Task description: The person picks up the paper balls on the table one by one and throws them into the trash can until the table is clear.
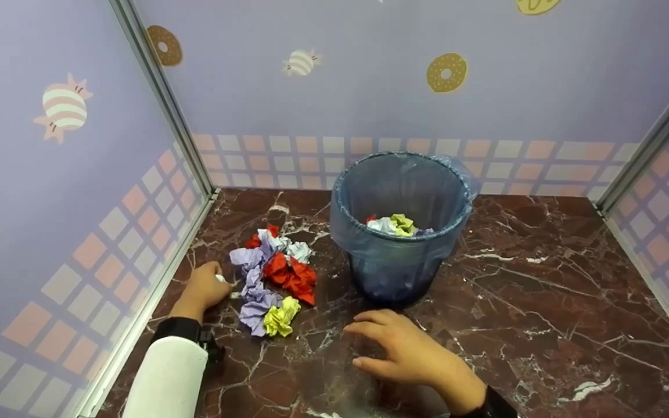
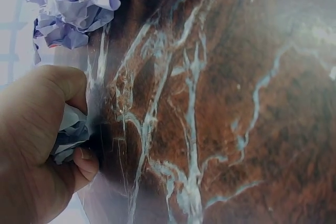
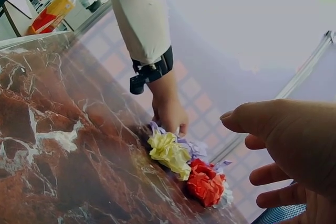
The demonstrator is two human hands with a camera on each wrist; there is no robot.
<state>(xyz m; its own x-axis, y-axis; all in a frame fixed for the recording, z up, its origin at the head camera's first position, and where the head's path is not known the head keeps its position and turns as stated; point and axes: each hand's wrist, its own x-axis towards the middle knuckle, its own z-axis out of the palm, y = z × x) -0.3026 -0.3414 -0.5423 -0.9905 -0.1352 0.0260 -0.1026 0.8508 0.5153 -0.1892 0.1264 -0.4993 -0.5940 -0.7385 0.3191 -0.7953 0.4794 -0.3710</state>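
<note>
My left hand (image 1: 205,286) is at the left side of the table, fingers curled round a white crumpled paper ball (image 2: 72,132). Just right of it lies a heap of crumpled paper: purple pieces (image 1: 258,296), red pieces (image 1: 294,277), a pale white-blue piece (image 1: 299,251) and a yellow piece (image 1: 281,317) at the near end. My right hand (image 1: 404,348) hovers in front of the bin with its fingers spread and nothing in them. The dark mesh bin (image 1: 394,278), lined with a clear bluish bag (image 1: 343,226), holds several paper balls (image 1: 399,225).
The tabletop (image 1: 543,325) is dark red marble with white veins. Purple printed panels stand at the left (image 1: 50,191), back (image 1: 369,75) and right, meeting at metal corner strips. In the right wrist view, a yellow and red object (image 3: 52,13) appears beyond the table.
</note>
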